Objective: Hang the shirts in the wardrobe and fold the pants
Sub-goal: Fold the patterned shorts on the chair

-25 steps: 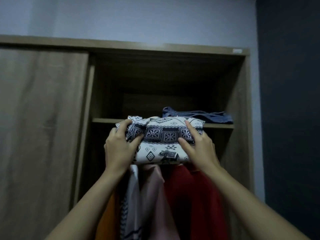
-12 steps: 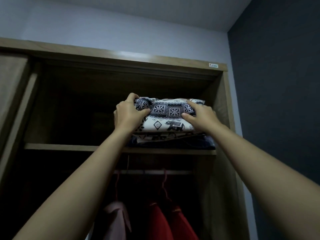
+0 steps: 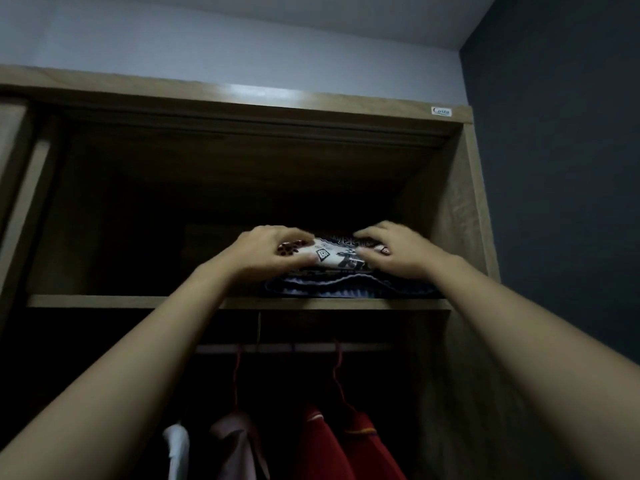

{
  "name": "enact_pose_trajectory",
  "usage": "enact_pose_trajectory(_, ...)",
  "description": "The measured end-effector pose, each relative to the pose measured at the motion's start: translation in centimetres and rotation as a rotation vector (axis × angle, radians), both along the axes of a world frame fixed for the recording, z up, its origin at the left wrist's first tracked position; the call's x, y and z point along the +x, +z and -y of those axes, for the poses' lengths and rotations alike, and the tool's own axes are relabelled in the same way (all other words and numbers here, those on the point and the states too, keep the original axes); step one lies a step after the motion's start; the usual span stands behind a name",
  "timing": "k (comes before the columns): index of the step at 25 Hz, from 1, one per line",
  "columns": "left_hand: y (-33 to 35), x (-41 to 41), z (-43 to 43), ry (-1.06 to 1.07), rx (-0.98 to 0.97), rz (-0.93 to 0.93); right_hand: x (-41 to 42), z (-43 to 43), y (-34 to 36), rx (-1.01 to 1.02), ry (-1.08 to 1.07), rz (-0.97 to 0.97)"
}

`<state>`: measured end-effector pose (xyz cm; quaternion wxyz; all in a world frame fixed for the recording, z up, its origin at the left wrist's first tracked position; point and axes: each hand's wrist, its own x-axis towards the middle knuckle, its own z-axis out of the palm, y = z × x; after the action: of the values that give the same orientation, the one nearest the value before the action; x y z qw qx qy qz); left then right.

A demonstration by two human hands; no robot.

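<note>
The folded patterned pants [image 3: 337, 255], white with dark blue prints, lie on a folded blue garment [image 3: 346, 288] on the wardrobe's upper shelf [image 3: 138, 301]. My left hand [image 3: 268, 251] grips their left end with the fingers curled over the top. My right hand [image 3: 394, 249] holds their right end the same way. Below the shelf, red shirts [image 3: 332, 441], a pink one [image 3: 235, 438] and a white one [image 3: 178, 448] hang on hangers from the rail [image 3: 287, 348].
The wardrobe's right side panel [image 3: 464, 216] stands close beside my right hand. A sliding door [image 3: 14, 161] covers the left part. A dark wall [image 3: 561, 168] is to the right. The shelf's left half is dark.
Both hands have pushed the patterned pants down and deeper onto the blue garment on the shelf. The view has tilted slightly upward.
</note>
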<state>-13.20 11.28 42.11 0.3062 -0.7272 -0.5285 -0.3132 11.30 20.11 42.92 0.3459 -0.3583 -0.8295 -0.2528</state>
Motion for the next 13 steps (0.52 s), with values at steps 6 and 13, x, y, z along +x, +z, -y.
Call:
enact_pose_trajectory(6, 0.1, -1.0, -1.0, 0.082, -0.093, -0.211, 0.8, -0.7, -0.1, -0.097, -0.093, 0.28)
enact_pose_trajectory(13, 1.3, -1.3, -2.1, 0.037, -0.076, -0.205, 1.2, -1.0, 1.5, -0.019, -0.209, 0.294)
